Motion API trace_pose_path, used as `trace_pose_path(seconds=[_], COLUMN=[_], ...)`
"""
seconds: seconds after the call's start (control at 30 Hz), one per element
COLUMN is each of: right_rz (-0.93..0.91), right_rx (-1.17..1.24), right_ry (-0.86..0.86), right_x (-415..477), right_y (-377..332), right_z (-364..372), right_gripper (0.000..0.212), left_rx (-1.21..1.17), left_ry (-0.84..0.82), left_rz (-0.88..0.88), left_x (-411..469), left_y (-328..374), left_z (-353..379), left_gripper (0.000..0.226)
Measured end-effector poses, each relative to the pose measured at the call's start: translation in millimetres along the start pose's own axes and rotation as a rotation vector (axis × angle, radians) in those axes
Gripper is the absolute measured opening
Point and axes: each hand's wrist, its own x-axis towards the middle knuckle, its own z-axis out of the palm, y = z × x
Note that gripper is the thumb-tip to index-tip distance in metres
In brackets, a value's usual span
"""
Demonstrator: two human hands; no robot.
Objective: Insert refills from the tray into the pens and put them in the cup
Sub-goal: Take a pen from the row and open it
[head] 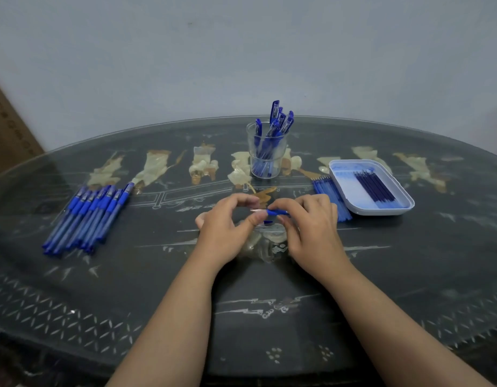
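Slipping is the likeliest trouble. The pen is caught only at the very ends of the fingers, and its blue part is short and smooth, so a twist or push made off-line could pop it loose onto the table under the hands. A refill driven in crooked could also bend or jam instead of seating, I judge. A piece that rolls away could be lost among the pale sticks lying just right of the right knuckles.

The left hand is curled, thumb and forefinger drawn together at the pale pointed end of the pen. Just what lies between those two tips is too small to tell. The right hand is curled too, its fingertips closed round the blue part from the other side. The pen lies level between the two sets of fingertips, lifted a little off the table.

It looks slim, with a bright blue sleeve narrowing to a pale tip. A second small blue bit shows just below the left thumb.

Beyond the fingertips stands the clear cup, already holding several capped blue pens. Past the right hand sits the white tray with a few dark refills. Well off to the left of the left hand lies a row of pens.
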Motion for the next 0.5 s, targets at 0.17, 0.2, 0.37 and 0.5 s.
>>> trace_pose_path(seconds=[0.17, 0.2, 0.37, 0.5], right_rz=[-0.002, -0.006, 0.018, 0.007], right_rx=[-0.009, -0.011, 0.002, -0.005], right_ry=[-0.007, -0.008, -0.012, -0.011], right_x=[0.4, 0.1, 0.2, -0.1], right_y=[1.2, 0.8, -0.5, -0.7], right_z=[-0.8, -1.1, -1.2, -1.4], right_gripper=[0.024, 0.024, 0.024, 0.025], left_rx=[-0.053, -0.017, -0.024, -0.053], left_ry=[0.007, 0.018, -0.001, -0.007], left_rz=[-0.004, -0.008, 0.017, 0.017], left_x=[2.7, 2.1, -0.4, 1.5], left_y=[-6.1, -3.8, -2.8, -3.9], left_z=[-0.3, 0.8, 0.7, -0.5], left_gripper=[0.009, 0.017, 0.015, 0.013])
